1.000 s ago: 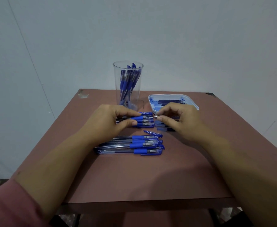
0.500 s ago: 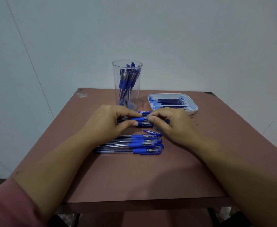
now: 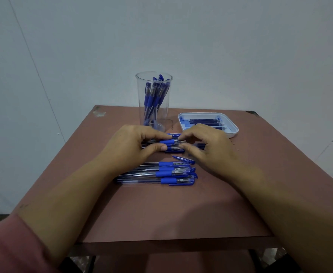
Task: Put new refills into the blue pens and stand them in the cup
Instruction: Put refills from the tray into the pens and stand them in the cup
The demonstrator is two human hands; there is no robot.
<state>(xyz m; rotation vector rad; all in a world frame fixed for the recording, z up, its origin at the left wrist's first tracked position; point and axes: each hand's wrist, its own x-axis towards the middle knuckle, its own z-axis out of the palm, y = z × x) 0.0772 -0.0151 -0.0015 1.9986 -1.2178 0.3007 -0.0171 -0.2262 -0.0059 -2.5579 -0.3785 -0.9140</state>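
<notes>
Currently gripped: one pen (image 3: 167, 142), shared by both hands, lifted just clear of the other pens (image 3: 174, 149) under it
Left hand (image 3: 134, 146): thumb and forefinger pinch the barrel at the blue rubber sleeve, other fingers curled loosely, wrist low over the table (image 3: 161, 217)
Right hand (image 3: 207, 148): forefinger and thumb curl in on the tip end, narrow gap between them with the metal point showing in it; looks like a pinch on the nose cone, but the contact is too small to be sure
Long axis: lies left to right, roughly level, point toward the right hand, tail hidden inside the left palm
Key relation: nose cone sits just right of the left pinch and right at the right fingertips, so the right hand is the one placed to twist or pull along that axis while the left holds the barrel steady
Step guess: unscrewing or seating the tip for a refill swap; can't tell which
Refills (image 3: 205, 121): in the white tray (image 3: 232, 129), beyond the right hand and to its right, near
Cup (image 3: 154, 99): beyond the grip, slightly to its left, several pens already standing in it
Row of pens (image 3: 161, 175): nearer the person than the grip, same left-right lie
Loose cap (image 3: 183, 160): just below the right thumb, between grip and row
Risk: small cone could slip from the pinch
</notes>
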